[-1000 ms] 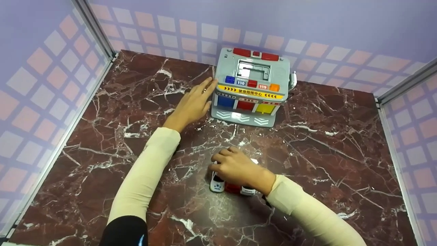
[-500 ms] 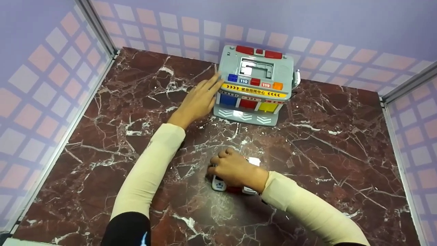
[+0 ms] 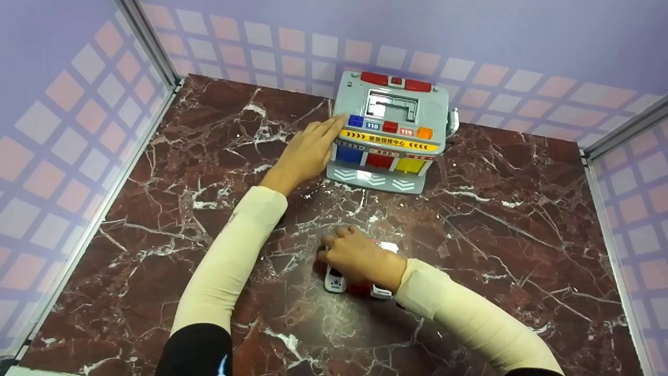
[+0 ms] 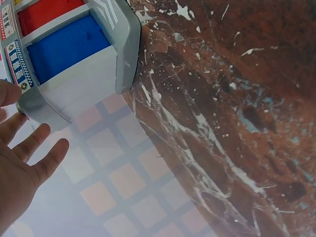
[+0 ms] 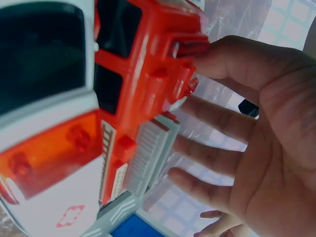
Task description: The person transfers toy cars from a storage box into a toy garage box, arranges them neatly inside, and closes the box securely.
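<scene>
A grey toy emergency station (image 3: pixel 385 140) stands at the back, with blue, red and yellow doors. My left hand (image 3: pixel 308 149) is at its left side, fingers extended, fingertips at the roof corner beside a blue button (image 3: pixel 355 120). Three toy vehicles stand side by side under my right hand (image 3: pixel 357 256): a white police car (image 3: pixel 335 282), a red fire truck (image 5: pixel 153 44) and a white ambulance (image 5: pixel 79 190) with an orange light. In the right wrist view its fingers look relaxed and spread beside the truck. The fingertips' contact with the police car is hidden.
The vehicles and station stand on a dark red marbled surface (image 3: pixel 496 245). Purple panels (image 3: pixel 496 31) with pink and white squares enclose the back and both sides. A white handset-like piece (image 3: pixel 453 122) hangs on the station's right side.
My left fingertips have come from the station's left side onto its roof corner. The head view has shifted slightly. The right hand has barely moved over the vehicles.
</scene>
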`<state>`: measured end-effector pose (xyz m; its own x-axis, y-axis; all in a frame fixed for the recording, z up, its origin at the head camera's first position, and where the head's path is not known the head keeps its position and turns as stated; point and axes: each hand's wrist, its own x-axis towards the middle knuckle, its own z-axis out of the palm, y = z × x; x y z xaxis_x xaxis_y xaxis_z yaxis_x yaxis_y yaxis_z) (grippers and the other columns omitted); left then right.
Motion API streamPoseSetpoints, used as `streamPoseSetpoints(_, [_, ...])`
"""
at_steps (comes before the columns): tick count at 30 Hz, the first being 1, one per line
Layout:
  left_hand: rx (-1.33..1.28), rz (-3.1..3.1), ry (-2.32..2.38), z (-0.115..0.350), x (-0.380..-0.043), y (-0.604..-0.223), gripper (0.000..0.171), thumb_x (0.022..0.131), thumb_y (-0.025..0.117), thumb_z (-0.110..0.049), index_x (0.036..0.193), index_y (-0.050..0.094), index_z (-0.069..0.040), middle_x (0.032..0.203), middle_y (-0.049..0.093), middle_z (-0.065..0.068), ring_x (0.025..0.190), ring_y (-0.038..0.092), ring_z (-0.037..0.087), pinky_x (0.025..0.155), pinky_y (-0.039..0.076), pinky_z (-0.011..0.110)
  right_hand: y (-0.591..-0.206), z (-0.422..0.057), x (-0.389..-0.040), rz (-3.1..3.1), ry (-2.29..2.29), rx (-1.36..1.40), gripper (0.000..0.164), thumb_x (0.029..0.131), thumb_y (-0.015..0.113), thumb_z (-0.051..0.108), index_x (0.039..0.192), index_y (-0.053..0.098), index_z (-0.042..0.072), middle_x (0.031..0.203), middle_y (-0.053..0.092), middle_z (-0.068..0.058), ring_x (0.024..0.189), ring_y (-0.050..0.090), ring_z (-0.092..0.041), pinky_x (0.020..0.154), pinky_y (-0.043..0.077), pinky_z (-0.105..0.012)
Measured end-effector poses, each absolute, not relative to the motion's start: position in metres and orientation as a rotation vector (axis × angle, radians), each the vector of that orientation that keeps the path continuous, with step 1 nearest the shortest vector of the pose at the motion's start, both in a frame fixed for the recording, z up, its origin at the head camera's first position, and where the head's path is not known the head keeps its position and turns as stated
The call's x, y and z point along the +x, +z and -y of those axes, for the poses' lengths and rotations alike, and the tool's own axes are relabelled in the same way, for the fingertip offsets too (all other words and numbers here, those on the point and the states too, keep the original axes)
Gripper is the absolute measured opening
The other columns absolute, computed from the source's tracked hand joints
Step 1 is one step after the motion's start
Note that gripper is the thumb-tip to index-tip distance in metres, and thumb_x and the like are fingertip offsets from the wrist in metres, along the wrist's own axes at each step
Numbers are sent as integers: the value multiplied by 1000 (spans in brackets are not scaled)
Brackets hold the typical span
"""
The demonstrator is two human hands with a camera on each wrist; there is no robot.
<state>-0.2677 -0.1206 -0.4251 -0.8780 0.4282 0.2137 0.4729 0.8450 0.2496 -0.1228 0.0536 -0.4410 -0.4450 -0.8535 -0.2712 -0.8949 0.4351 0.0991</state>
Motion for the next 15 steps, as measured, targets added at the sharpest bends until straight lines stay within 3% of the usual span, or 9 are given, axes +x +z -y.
streamPoseSetpoints(7, [-696, 2884, -292, 111, -275, -420, 69, 100, 50, -16, 162, 19, -26, 156, 40, 11, 135, 43, 36, 102, 46, 55, -439, -48, -127, -2486, 370, -1393, 54, 72, 81, 16, 125, 68, 24, 126, 63, -8, 105, 65, -35, 89, 53, -49])
streamPoseSetpoints(15, [-686, 2901, -250, 109, -277, -416, 72, 98, 56, -18, 161, 22, -26, 152, 42, 10, 137, 40, 34, 104, 44, 54, -438, -44, -131, -2383, 353, -1339, 64, 71, 84, 18, 132, 65, 24, 129, 61, -8, 103, 66, -31, 90, 54, -47])
